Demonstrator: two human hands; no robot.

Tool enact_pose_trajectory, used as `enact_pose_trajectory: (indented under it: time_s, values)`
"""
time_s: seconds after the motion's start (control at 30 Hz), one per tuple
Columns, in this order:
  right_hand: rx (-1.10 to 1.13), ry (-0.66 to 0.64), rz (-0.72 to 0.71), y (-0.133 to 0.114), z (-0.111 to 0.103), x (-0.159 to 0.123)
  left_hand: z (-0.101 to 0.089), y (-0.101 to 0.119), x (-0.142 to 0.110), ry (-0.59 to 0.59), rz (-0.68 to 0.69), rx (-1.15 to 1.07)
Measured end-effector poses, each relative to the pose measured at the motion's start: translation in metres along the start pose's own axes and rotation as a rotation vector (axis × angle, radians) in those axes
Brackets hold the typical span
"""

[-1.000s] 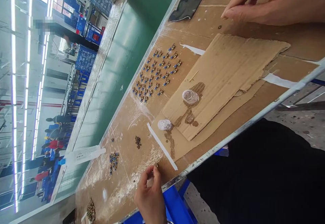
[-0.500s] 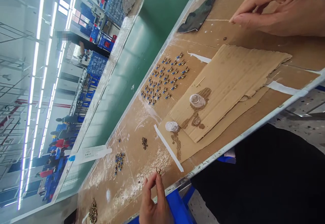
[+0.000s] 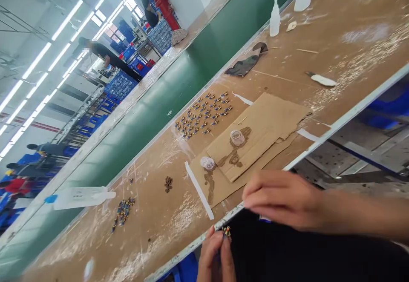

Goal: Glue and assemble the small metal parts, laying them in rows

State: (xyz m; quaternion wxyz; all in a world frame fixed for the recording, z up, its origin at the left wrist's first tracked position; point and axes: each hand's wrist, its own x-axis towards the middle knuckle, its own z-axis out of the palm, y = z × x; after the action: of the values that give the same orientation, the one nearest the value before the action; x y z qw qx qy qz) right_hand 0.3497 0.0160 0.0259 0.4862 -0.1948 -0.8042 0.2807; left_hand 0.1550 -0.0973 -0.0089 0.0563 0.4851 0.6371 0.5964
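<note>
My left hand pinches a tiny painted figurine with yellow, red and dark parts, just over the table's front edge. Close above and to the right of it is my right hand, its fingertips closed together; whatever they may hold is hidden. Rows of small blue-and-yellow figurines lie spread on the brown table covering. A heap of similar blue pieces lies farther left, and a cluster of small brown pieces sits between the heap and the cardboard sheet.
Two small whitish tubs stand among wet stains at the cardboard. A large white bottle lies at left; two white squeeze bottles stand at the back. A white-handled knife and camouflage cloth lie farther right. Beyond runs a green belt.
My right hand has come from the upper right down beside my left hand. The left hand still pinches the figurine, now at the table's edge. The view has swung to the right.
</note>
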Motion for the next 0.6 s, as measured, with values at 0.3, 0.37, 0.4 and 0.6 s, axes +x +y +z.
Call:
enact_pose_trajectory:
  time_s: [0.3,0.37,0.4,0.6]
  values:
    - [0.130,-0.080,0.028,-0.007,0.039,-0.018,0.001,0.007,0.000,-0.172,0.297,0.110]
    - [0.109,-0.095,0.004,-0.007,0.038,-0.018,-0.001,0.009,-0.002,-0.193,0.319,0.146]
    - [0.098,-0.099,-0.008,-0.008,0.038,-0.018,-0.002,0.009,-0.003,-0.201,0.325,0.157]
    - [0.100,-0.094,-0.039,-0.011,0.041,-0.020,-0.005,0.014,-0.007,-0.228,0.273,0.139]
